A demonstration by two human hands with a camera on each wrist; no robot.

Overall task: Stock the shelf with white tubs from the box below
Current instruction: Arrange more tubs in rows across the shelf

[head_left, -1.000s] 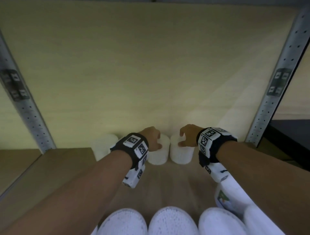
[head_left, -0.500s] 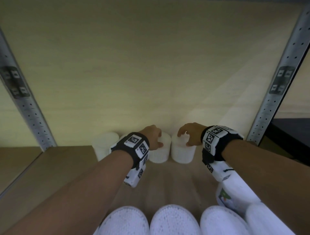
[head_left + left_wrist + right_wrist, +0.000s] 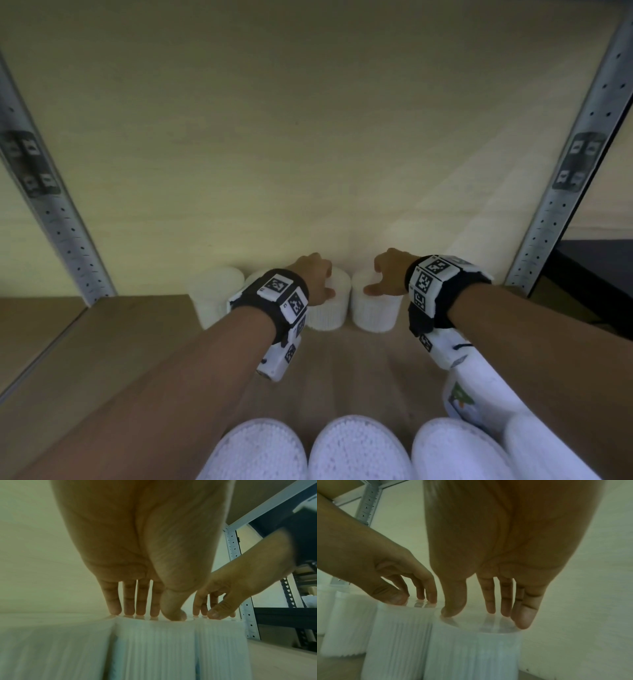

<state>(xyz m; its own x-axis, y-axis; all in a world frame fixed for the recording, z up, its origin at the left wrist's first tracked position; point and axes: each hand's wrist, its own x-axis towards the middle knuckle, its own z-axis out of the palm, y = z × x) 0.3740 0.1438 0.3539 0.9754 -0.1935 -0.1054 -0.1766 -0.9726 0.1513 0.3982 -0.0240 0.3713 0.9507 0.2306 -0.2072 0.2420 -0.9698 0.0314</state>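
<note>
Two ribbed white tubs stand side by side at the back of the wooden shelf (image 3: 102,342), against the wall. My left hand (image 3: 313,277) is above the left tub (image 3: 329,308), straight fingertips (image 3: 128,611) and thumb touching its lid. My right hand (image 3: 388,274) rests the same way on the right tub (image 3: 375,313), thumb and fingertips (image 3: 505,612) on its lid. Neither hand wraps round a tub's side. In the right wrist view the right tub (image 3: 471,653) and the left tub (image 3: 399,635) nearly touch.
Two more white tubs (image 3: 215,294) stand in the same row to the left, one partly behind my left wrist. Several white tub tops (image 3: 358,448) and a labelled white bottle (image 3: 462,401) fill the bottom edge. Perforated metal uprights (image 3: 561,205) frame the bay.
Hardly anything differs: both hands stay on top of the same two tubs at the back of the shelf, and the tubs keep their places.
</note>
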